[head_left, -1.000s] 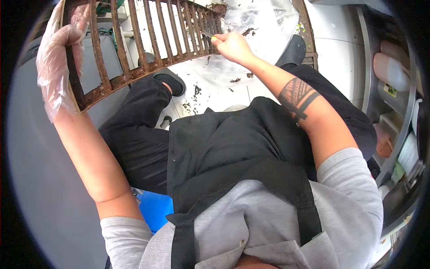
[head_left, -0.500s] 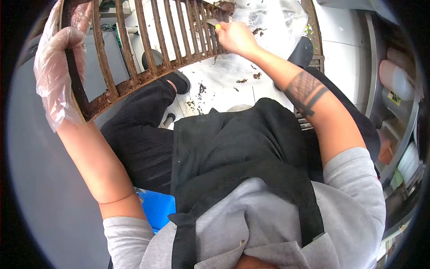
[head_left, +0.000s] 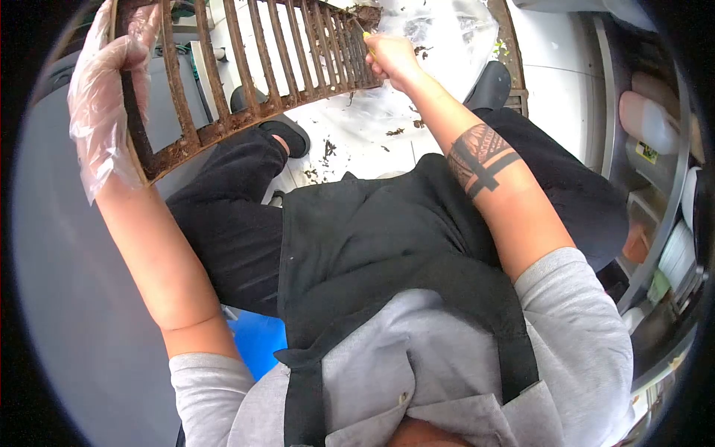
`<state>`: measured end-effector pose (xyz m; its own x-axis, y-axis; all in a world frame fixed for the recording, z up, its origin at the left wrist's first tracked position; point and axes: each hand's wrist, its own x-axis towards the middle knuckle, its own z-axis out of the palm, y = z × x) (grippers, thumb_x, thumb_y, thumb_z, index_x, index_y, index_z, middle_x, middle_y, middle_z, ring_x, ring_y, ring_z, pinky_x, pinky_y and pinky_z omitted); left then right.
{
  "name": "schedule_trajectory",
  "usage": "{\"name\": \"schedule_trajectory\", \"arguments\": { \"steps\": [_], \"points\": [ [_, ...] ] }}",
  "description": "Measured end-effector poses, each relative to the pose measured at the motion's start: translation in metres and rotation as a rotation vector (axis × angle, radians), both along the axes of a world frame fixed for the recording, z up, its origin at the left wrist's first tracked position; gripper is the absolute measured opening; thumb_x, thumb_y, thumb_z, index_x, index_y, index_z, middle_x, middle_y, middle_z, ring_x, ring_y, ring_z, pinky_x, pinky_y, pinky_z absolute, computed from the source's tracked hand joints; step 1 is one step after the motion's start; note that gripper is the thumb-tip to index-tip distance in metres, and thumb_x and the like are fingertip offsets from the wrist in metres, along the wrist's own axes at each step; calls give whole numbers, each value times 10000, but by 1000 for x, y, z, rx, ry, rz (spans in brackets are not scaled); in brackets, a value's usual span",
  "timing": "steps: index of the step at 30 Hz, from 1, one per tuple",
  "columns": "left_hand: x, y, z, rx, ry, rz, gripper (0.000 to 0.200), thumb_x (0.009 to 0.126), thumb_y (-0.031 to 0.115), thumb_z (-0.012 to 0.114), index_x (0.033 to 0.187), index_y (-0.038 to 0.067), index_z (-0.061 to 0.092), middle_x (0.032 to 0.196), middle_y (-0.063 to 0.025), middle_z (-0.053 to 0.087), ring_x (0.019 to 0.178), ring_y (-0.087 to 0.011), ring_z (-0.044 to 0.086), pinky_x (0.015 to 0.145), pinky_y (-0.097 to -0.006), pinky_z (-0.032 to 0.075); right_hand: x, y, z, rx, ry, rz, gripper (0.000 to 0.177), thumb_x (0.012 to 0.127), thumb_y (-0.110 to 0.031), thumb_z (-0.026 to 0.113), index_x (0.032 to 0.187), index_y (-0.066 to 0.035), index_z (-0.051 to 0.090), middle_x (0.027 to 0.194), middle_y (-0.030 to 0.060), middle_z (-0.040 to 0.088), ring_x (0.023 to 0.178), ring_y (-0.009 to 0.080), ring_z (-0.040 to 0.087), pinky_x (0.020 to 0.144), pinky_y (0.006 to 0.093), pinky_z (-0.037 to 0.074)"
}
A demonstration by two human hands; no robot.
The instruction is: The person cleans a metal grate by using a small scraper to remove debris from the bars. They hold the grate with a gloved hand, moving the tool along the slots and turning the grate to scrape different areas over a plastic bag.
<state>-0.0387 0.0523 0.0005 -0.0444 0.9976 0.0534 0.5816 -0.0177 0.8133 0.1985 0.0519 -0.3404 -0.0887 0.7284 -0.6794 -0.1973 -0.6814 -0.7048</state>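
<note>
A long, brown, grime-caked slatted grate is held up, tilted, across the upper left. My left hand, in a clear plastic glove, is wrapped around its near end. The bare fingers of my right hand close around a small tool with a yellow handle. Its thin blade, probably a knife or scraper, lies against the slats toward the far end. Dark clumps of dirt cling to the grate there, and my hand partly covers the handle.
Beneath the grate's far end, a clear plastic sheet lies on white floor tiles, with dark scraps scattered about. My black shoes stand on either side. A grey surface is on the left; a metal shelf with bottles stands right.
My right hand has shifted slightly left and up, and its wrist and forearm have turned. The grate's near end has moved a little right and up with my left hand.
</note>
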Motion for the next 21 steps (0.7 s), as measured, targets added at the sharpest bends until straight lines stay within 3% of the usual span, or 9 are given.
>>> {"name": "schedule_trajectory", "arguments": {
  "steps": [2, 3, 5, 15, 16, 17, 18, 20, 21],
  "points": [
    [3, 0, 0, 17, -33, -8, 814, 712, -73, 476, 1517, -95, 354, 1394, -315, 530, 1228, -263, 539, 957, -263, 549, -4, 5, 3, 341, -469, 123, 331, 907, -280, 649, 1129, -57, 751, 938, 156, 761, 779, 265, 731, 694, 413, 564],
    [3, 0, 0, 21, -45, -12, 811, 707, -79, 471, 1511, -97, 362, 1389, -304, 534, 1203, -254, 540, 953, -263, 546, -2, 10, 5, 349, -468, 122, 331, 907, -280, 649, 1129, -57, 751, 938, 156, 761, 779, 265, 731, 694, 413, 564],
    [2, -1, -2, 29, -82, -5, 805, 698, -91, 462, 1499, -100, 378, 1380, -284, 541, 1151, -237, 543, 946, -263, 541, -3, 15, 34, 491, -869, 355, 392, 814, -256, 648, 1154, -104, 770, 1083, 181, 752, 1018, 332, 729, 900, 430, 559],
    [6, 2, -19, 57, -349, 46, 790, 651, -153, 416, 1439, -116, 457, 1336, -181, 577, 894, -150, 554, 909, -261, 513, -40, 19, 32, 438, -883, 185, 278, 773, -187, 645, 977, -34, 755, 991, 237, 746, 997, 402, 717, 894, 467, 565],
    [7, 4, -21, 47, -461, -8, 789, 646, -159, 412, 1433, -118, 465, 1331, -171, 581, 868, -141, 555, 905, -261, 511, -42, 16, 26, 399, -868, 150, 276, 776, -187, 647, 979, -35, 754, 987, 233, 747, 991, 408, 719, 891, 470, 566],
    [5, -7, -11, 121, -543, -522, 791, 634, -153, 401, 1421, -120, 466, 1339, -195, 568, 979, -176, 589, 942, -261, 509, -45, 15, 23, 442, -880, 85, 264, 778, -186, 651, 959, -23, 752, 969, 227, 751, 965, 418, 724, 880, 480, 570],
    [2, -15, -8, 121, -544, -519, 791, 634, -153, 401, 1421, -120, 466, 1339, -195, 568, 979, -176, 589, 942, -261, 509, -45, 19, 16, 443, -880, 87, 264, 778, -186, 651, 959, -23, 752, 969, 227, 751, 965, 418, 724, 880, 480, 570],
    [27, -29, 7, -69, 259, 289, 688, 791, -26, 542, 1477, -2, 513, 1047, -128, 704, 624, -111, 605, 516, -218, 418, -46, 24, 22, 383, -836, 29, 262, 774, -179, 656, 952, -11, 750, 956, 233, 750, 944, 415, 728, 869, 478, 574],
    [27, -28, -1, -79, 257, 285, 688, 791, -26, 542, 1477, -2, 513, 1047, -128, 704, 624, -111, 605, 516, -218, 418, -45, 25, 26, 406, -867, 69, 265, 763, -169, 660, 953, -5, 746, 950, 245, 745, 941, 415, 726, 863, 473, 575]
  ]
}}
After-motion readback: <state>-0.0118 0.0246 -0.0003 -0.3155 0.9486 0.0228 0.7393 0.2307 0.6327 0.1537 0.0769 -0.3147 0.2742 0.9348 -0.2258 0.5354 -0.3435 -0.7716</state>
